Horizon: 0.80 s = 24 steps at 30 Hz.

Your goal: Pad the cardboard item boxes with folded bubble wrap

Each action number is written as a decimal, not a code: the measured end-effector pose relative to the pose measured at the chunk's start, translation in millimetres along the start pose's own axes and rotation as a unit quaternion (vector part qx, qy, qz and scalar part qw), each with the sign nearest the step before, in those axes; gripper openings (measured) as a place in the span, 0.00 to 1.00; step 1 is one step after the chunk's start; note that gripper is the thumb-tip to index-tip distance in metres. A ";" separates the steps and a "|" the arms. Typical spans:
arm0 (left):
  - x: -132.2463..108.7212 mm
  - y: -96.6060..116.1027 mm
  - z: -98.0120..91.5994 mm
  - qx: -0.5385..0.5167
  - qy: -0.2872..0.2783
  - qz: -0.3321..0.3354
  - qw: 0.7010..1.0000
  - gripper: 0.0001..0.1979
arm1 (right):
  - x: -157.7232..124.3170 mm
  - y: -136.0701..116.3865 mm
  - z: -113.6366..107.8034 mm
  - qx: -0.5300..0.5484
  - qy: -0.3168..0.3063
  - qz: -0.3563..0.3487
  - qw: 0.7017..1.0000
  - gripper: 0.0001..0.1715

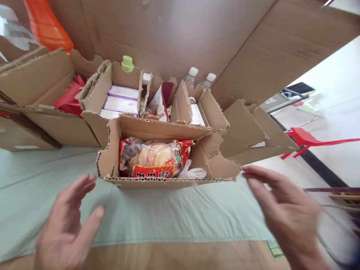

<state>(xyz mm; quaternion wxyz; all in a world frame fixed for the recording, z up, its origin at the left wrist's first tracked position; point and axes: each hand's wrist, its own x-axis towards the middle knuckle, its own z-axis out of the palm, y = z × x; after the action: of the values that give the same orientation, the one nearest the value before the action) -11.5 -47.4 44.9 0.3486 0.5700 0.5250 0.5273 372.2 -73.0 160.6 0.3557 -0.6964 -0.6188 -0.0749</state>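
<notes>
An open cardboard box (168,134) stands in front of me on a pale green cloth. Inside it lies a red-and-clear bag of rice crackers (154,154), with a crumpled white item (192,172) like a glove at its right end. My left hand (70,217) is off the box's left front corner, thumb and fingers apart, holding nothing. My right hand (281,206) is at the right front corner, fingers stretched forward and slightly blurred. Its fingertips are very close to the cardboard; I cannot tell whether they touch.
Behind is a row of cardboard bins, holding a red packet (71,95), purple-edged white packs (122,98) and a patterned pouch (160,103). Clear bottles (191,77) and an orange bottle (49,26) stand behind. At right hangs a red plastic object (305,138). The pale green cloth (168,221) covers the table.
</notes>
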 end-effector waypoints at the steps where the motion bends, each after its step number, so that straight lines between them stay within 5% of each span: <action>1: 9.0 2.5 1.7 -0.014 -0.002 -0.018 1.000 0.37 | -11.4 2.1 12.7 0.030 -0.043 0.006 0.999 0.18; 4: 33.1 9.4 20.0 -0.036 -0.074 -0.024 0.996 0.42 | -30.2 -5.1 56.6 0.119 -0.154 0.021 0.981 0.29; 7: 40.1 17.5 45.9 -0.063 -0.109 -0.037 0.991 0.37 | -37.7 -18.1 84.8 0.190 -0.149 0.063 0.968 0.30; 11: 9.4 29.4 57.7 -0.093 -0.117 -0.033 0.988 0.35 | -67.0 -23.1 72.2 0.207 -0.093 0.092 0.970 0.27; 16: -41.7 40.0 15.6 -0.032 -0.118 -0.091 0.988 0.26 | -105.5 -47.0 38.6 0.170 -0.056 0.077 0.981 0.19; 20: -25.0 50.9 -25.5 -0.073 0.008 -0.069 0.995 0.33 | -79.8 -97.6 57.0 0.237 -0.115 0.026 0.964 0.22; 24: -6.0 58.3 -28.5 -0.099 0.044 -0.042 0.993 0.35 | -62.2 -114.3 70.4 0.275 -0.120 0.015 0.954 0.24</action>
<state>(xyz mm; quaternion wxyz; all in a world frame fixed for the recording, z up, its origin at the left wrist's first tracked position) -25.0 -69.6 104.7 0.4018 0.4859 0.5086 0.5863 230.1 -84.1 121.0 0.4573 -0.5850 -0.6429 0.1879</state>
